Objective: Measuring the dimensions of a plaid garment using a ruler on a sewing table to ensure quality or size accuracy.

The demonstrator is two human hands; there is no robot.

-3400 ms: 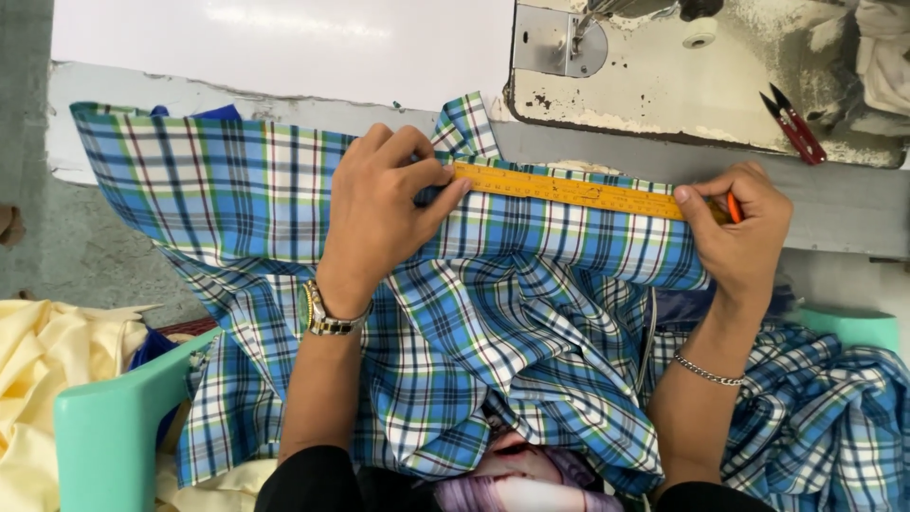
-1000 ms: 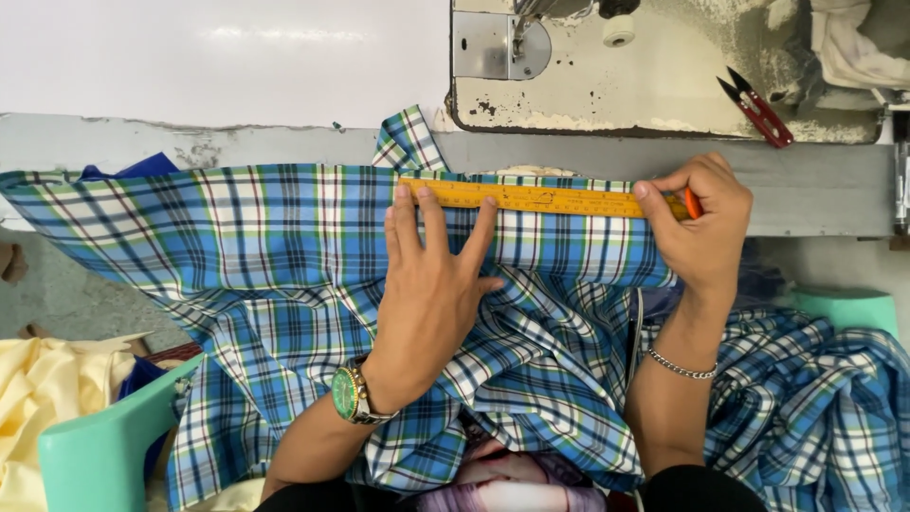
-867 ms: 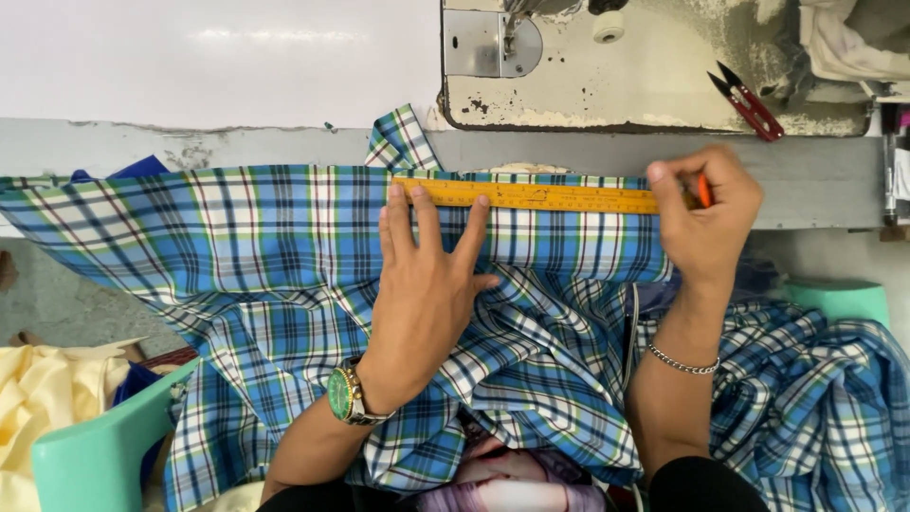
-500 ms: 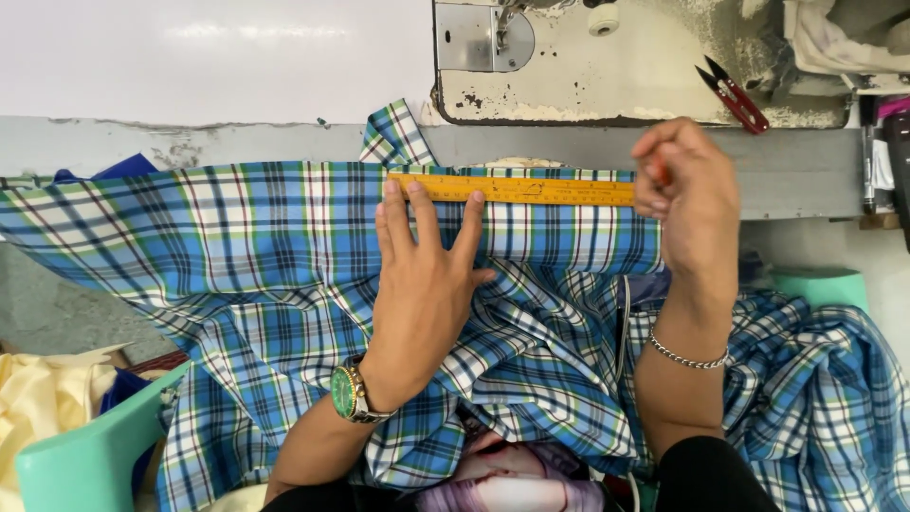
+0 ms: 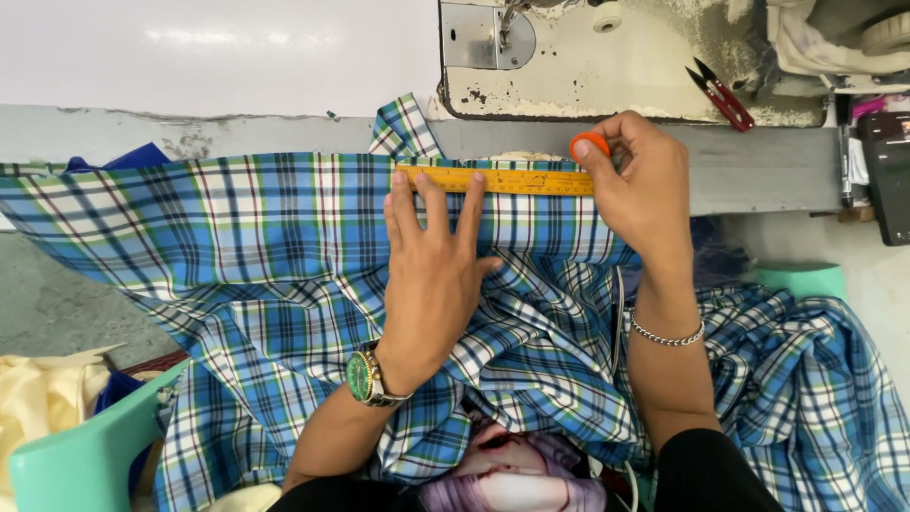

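A: Where is the ruler?

B: The yellow ruler (image 5: 495, 180) lies flat along the far edge of the blue plaid fabric (image 5: 237, 246), which is spread across the bench (image 5: 758, 171). It runs left to right, just near of the sewing machine base (image 5: 607, 57).

A: State of the hands?

B: The left hand (image 5: 431, 275) is open, palm down on the fabric, fingers spread. The fingertips (image 5: 425, 180) press on the left end of the ruler. The right hand (image 5: 640, 180) is closed in a pinch on a small orange marking piece (image 5: 590, 142), held at the right end of the ruler. Whether the piece touches the fabric cannot be determined.

A: Items worn?

B: A green-faced wristwatch (image 5: 365, 376) on the left wrist; a chain bracelet (image 5: 668, 334) on the right wrist.

A: Surroundings?

B: Red thread snips (image 5: 720, 93) rest on the machine base, far right of the right hand. The fabric hangs off the near edge of the bench and bunches over the lap. A mint-green bin (image 5: 85, 455) stands at near left, with pale yellow cloth (image 5: 38, 417) beside it. A second mint-green rim (image 5: 801, 280) shows at right.
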